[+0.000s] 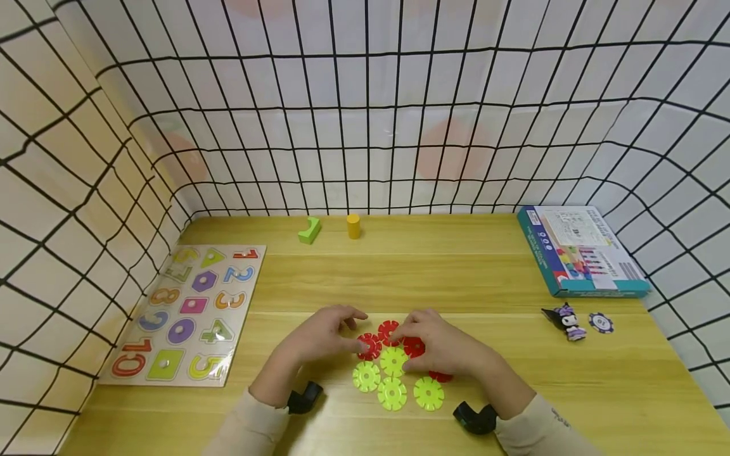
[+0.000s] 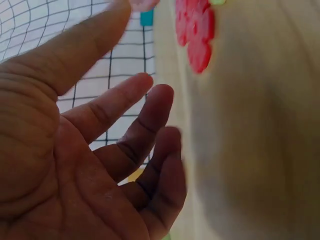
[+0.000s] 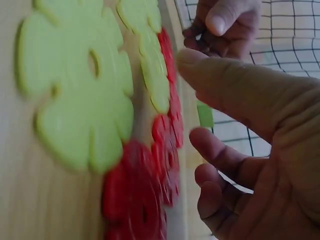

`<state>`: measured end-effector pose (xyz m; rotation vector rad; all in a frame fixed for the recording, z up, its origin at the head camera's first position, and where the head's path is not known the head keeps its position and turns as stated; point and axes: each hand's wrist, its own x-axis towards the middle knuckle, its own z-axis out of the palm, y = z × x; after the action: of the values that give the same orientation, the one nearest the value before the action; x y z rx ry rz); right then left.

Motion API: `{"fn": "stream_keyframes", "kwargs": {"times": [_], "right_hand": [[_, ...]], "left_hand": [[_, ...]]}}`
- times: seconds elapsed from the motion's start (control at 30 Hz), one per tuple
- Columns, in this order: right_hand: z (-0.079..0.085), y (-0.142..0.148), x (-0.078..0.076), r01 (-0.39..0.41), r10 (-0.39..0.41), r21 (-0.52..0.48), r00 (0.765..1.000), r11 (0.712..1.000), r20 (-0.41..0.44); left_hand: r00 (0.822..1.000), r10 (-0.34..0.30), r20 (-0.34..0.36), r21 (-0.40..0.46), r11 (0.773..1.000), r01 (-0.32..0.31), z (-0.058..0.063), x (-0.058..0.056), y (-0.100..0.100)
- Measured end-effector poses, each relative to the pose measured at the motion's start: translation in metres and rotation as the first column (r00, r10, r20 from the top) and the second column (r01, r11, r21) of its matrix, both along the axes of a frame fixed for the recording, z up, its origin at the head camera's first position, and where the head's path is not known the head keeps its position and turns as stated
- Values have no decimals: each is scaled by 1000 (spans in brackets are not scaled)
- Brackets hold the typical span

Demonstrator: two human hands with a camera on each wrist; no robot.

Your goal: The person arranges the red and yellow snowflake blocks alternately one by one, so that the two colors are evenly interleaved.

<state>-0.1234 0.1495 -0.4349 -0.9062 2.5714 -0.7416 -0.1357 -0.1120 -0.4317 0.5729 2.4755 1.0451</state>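
Observation:
Red notched plastic discs (image 1: 389,332) and yellow-green ones (image 1: 392,393) lie flat in a loose cluster on the wooden table. To the cluster's left is my left hand (image 1: 322,332), its thumb overlapping the edge of a red disc (image 1: 369,347) in the head view; contact cannot be told. Its other fingers bend loosely around nothing in the left wrist view. My right hand (image 1: 436,342) hovers over the right side, partly covering two red discs (image 1: 414,346). In the right wrist view, its thumb and fingers (image 3: 220,152) are apart, with nothing between them.
A number-and-shape puzzle board (image 1: 194,316) lies left. At the back stand a green block (image 1: 310,230) and an orange cylinder (image 1: 353,227). On the right are a flat box (image 1: 582,250), a small figurine (image 1: 566,320) and a chip (image 1: 601,323). Black netting (image 1: 367,126) surrounds the table.

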Motion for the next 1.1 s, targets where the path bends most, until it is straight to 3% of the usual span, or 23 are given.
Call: {"fn": "stream_keyframes", "kwargs": {"times": [0.1, 0.2, 0.47, 0.63, 0.73, 0.9, 1.0, 1.1], "right_hand": [[-2, -7, 0, -59, 59, 5, 997, 998, 46], [-4, -11, -3, -86, 85, 15, 994, 996, 68], [-4, -14, -5, -86, 82, 30, 991, 996, 105], [-4, -17, -3, -63, 57, 45, 992, 997, 114], [-4, -19, -1, -55, 50, 43, 992, 998, 114], [-5, -20, -1, -29, 35, -35, 982, 999, 183], [-4, -19, -3, -12, 24, -64, 982, 998, 190], [-5, -19, -5, -7, 18, -68, 985, 998, 171]], "left_hand": [[1000, -13, 17, -11, 1000, 13, -6, 0, 3], [1000, -20, -15, -44, 999, 19, -10, 0, 4], [997, -32, -76, -124, 992, 23, -15, 2, 7], [998, -3, -69, -107, 994, -4, -15, 3, 7], [999, 9, -43, -54, 999, -11, -18, 2, 5], [998, 66, 21, 54, 996, -67, -18, -1, -3], [991, 134, -6, 88, 987, -133, -15, -11, -8], [971, 237, -40, 123, 965, -230, -11, -24, -17]]}}
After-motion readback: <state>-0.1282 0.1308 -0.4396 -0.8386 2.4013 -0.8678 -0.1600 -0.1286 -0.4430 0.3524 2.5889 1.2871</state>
